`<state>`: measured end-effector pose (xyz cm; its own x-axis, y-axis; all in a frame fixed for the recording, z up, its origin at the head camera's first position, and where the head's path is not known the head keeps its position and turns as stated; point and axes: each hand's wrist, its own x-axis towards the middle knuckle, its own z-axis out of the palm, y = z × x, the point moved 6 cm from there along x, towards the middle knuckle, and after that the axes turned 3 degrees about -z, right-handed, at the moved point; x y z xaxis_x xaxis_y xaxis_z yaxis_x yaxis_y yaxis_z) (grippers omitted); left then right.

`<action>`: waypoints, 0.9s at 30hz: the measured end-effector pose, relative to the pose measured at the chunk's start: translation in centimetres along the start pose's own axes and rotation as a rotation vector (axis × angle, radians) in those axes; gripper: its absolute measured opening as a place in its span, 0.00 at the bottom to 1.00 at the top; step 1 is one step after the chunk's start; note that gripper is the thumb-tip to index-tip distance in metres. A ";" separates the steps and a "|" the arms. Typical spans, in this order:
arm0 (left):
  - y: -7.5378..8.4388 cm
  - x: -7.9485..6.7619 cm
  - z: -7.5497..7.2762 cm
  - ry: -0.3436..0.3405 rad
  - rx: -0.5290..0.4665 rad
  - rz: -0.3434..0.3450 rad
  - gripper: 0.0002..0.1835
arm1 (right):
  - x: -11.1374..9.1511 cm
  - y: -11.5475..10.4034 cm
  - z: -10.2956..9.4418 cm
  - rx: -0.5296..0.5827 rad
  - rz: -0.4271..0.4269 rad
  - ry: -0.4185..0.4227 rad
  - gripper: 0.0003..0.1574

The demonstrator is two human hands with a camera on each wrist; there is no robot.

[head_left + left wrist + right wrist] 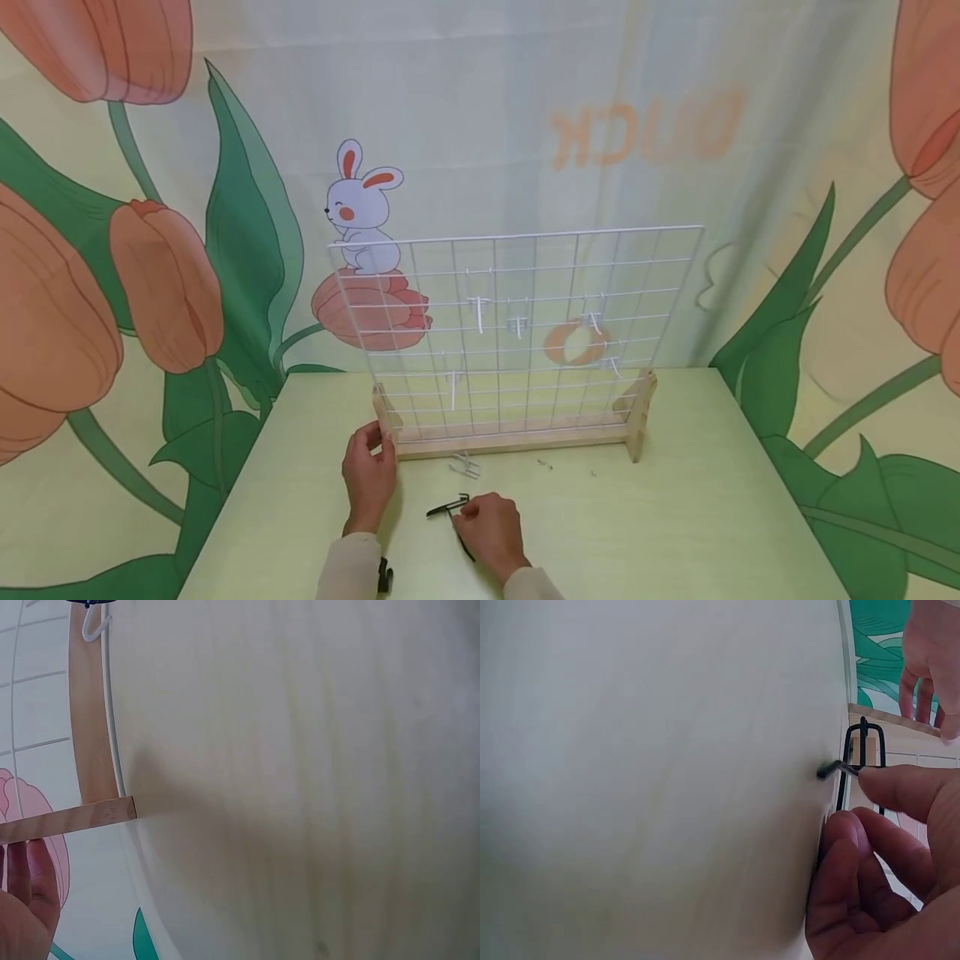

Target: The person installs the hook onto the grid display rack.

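In the head view my left hand [369, 475] is at the left wooden foot [385, 421] of a stand holding a white wire grid panel [517, 333]. Relaxed fingertips touch that foot's edge [71, 821] in the left wrist view. My right hand [491, 533] pinches a black bent-wire holder [447, 506] just above the table, right of the left hand. Up close, the holder [864, 746] shows a rounded wire loop and a short bent prong beside the thumb [900, 789]. Fingers hide part of it.
White hooks [480, 312] hang at several spots on the grid. A few loose white hooks [465, 467] lie before the wooden base [510, 444], with small metal bits [544, 465] to their right. A printed curtain [465, 108] hangs behind the table [675, 517].
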<state>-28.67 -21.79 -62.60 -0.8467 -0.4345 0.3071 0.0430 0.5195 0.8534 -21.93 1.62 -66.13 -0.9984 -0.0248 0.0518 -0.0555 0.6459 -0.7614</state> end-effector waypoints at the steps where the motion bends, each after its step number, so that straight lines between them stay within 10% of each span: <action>1: 0.0 0.0 0.0 0.002 -0.002 0.003 0.15 | 0.0 0.0 0.0 -0.003 -0.002 -0.003 0.05; 27: -0.2 0.0 0.2 0.010 0.003 0.008 0.15 | 0.0 -1.1 0.5 -0.108 -0.072 -0.031 0.12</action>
<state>-28.73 -21.78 -62.86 -0.8408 -0.4376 0.3186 0.0483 0.5256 0.8494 -21.90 0.55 -65.62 -0.9920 -0.0963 0.0822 -0.1264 0.7203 -0.6821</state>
